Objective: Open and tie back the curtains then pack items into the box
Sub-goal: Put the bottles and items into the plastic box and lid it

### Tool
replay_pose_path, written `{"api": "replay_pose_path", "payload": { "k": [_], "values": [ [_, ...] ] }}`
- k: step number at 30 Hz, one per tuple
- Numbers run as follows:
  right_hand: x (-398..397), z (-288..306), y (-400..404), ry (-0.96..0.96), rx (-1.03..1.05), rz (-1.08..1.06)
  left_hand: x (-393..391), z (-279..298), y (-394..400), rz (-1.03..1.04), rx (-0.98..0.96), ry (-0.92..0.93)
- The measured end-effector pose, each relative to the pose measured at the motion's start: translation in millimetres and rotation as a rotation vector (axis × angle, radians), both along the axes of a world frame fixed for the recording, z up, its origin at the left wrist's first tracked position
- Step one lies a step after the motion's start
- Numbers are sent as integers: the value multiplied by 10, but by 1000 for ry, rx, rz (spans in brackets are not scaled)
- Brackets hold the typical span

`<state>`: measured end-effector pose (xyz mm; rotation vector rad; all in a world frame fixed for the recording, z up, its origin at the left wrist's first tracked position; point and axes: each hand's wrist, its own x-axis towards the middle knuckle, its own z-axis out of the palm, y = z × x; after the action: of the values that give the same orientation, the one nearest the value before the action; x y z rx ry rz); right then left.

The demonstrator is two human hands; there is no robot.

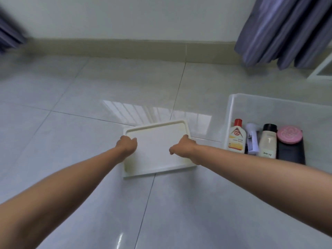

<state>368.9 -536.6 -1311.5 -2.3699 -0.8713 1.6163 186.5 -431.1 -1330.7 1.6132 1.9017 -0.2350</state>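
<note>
- Both arms reach forward and down over a glossy tiled floor (pixel 89 97).
- Left hand (pixel 128 145) curled closed on the left edge of a white rectangular lid (pixel 156 151), fingers wrapped over the raised rim.
- Right hand (pixel 185 148) curled closed on the lid's right edge, thumb pointing inward over the lid face.
- The lid faces the camera with its rimmed side up. Whether it rests on the floor or is lifted slightly off it: can't tell.
- Clear plastic box (pixel 231 105) sits on the floor to the right of the lid, near but apart from it, open on top.
- Inside the box, lined along the near wall, left to right: cream bottle with a red cap (pixel 236 139), white gadget (pixel 251 139) (type unclear), beige bottle with a black cap (pixel 268 141), dark container (pixel 291 151) with a round pink tin (pixel 289 135) on or against its top.
- Curtain (pixel 280 31), grey-purple, hangs at upper right, bunched, hem near the floor by the wall.
- Second dark curtain edge (pixel 9 33) at upper left, blurred.
- White frame corner (pixel 321 69) at the right edge; can't identify it.
</note>
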Motion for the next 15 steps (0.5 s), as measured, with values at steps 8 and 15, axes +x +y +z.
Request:
{"api": "replay_pose_path", "payload": {
  "k": [8, 15],
  "values": [
    [58, 263, 54, -44, 159, 24, -15, 204, 134, 4, -31, 69],
    [52, 203, -23, -17, 149, 46, -284, 82, 94, 114, -122, 79]
  ]
}}
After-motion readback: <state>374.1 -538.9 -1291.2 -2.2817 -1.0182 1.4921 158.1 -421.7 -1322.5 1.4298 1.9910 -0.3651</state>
